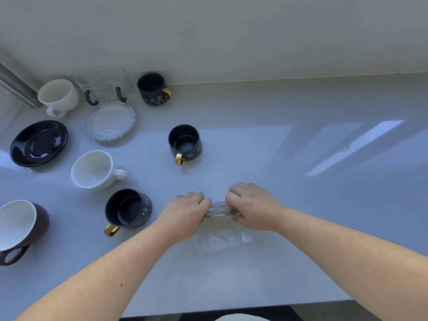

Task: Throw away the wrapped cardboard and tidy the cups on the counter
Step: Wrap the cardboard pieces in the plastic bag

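Head view: left hand (185, 212) and right hand (252, 205) both pinch clear plastic wrap (220, 237) between them, over the desk (278, 158)

The counter (266, 144) is smooth and glossy, throwing back pale window light. The plastic wrap (222, 239) is clear, thin and crinkled. The dark saucer (39, 143) shines like glazed ceramic — the dark mug (184, 142) looks matt, its handle a polished gold. The white cup (93, 169) is smooth glazed ware. The two glasses (104, 86) at the back are clear glass.
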